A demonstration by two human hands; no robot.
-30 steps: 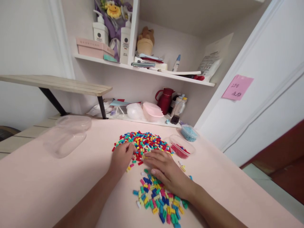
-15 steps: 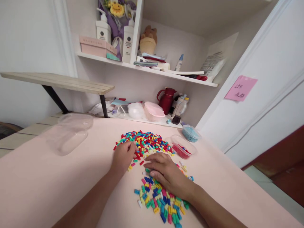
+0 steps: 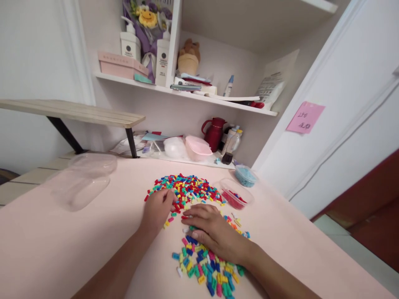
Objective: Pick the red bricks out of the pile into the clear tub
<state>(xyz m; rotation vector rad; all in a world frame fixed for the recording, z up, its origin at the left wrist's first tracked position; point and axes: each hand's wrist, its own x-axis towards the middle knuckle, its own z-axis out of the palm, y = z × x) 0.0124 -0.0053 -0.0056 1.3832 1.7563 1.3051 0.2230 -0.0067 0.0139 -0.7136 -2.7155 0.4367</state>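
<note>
A heap of small coloured plastic pieces (image 3: 190,187) lies mid-table, many of them red. My left hand (image 3: 158,207) rests at its left edge, fingers curled inward; whatever they pinch is hidden. Nearer to me spreads a second, looser group of similar pieces (image 3: 205,265) in blue, green, yellow and pink. Over the far end of that group lies my right hand (image 3: 212,230), palm down with its fingers stretched to the left. A red piece shows by its fingertips. Right of the heap stands a clear tub (image 3: 237,195) with red pieces in it.
Behind that tub is another clear tub (image 3: 245,176) with light-blue contents. Empty-looking clear containers (image 3: 84,182) lie at the left of the pink table (image 3: 93,245). A pink bowl (image 3: 198,148), a red jug (image 3: 215,133) and bottles line the back, beneath a shelf (image 3: 218,101).
The whole view has shifted a little, so everything sits slightly left and lower. My right hand's fingertips have come over a red piece. The left hand keeps its place at the heap.
</note>
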